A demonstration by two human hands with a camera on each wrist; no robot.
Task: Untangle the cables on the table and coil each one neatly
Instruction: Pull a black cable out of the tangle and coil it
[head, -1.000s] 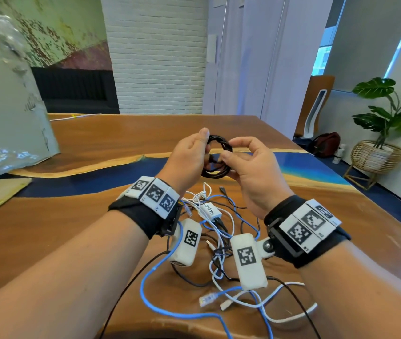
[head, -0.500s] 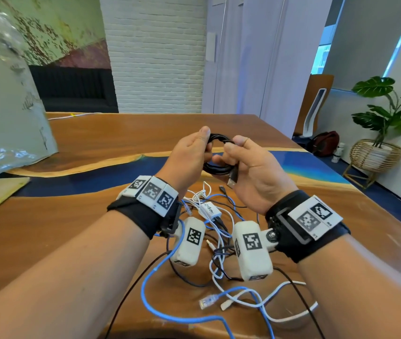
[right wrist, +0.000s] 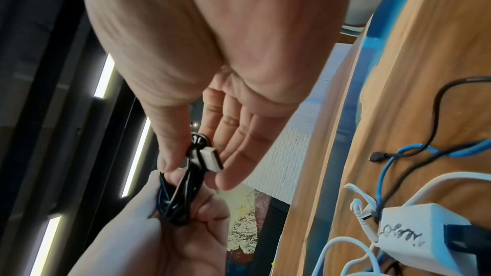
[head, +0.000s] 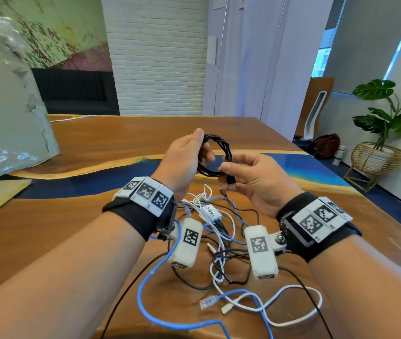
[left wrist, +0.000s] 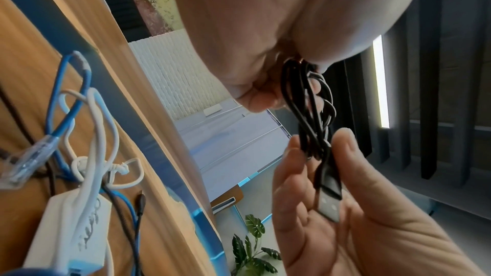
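A black cable [head: 219, 152] wound into a small coil is held above the table. My left hand [head: 203, 145] grips the coil's left side between thumb and fingers. My right hand [head: 226, 165] pinches its lower right side with thumb and forefinger, the other fingers relaxed. The cable's USB plug [head: 230, 185] sticks out downward below that pinch. The left wrist view shows the coil [left wrist: 310, 102] and the plug [left wrist: 329, 203] over my right palm. In the right wrist view the plug [right wrist: 211, 160] sits by my right fingers, and the coil [right wrist: 175, 200] lies in my left hand.
Below my wrists a tangle lies on the wooden table [head: 96, 143]: a blue network cable [head: 145, 285], white cables [head: 292, 321], thin black cables [head: 233, 280] and a white adapter [head: 210, 212]. A large plastic-wrapped box [head: 4, 106] stands at the far left. The table's right edge is close.
My right hand has turned palm up and dropped slightly. The USB plug, earlier hidden against the coil, now hangs free below it. My left hand keeps its grip on the coil.
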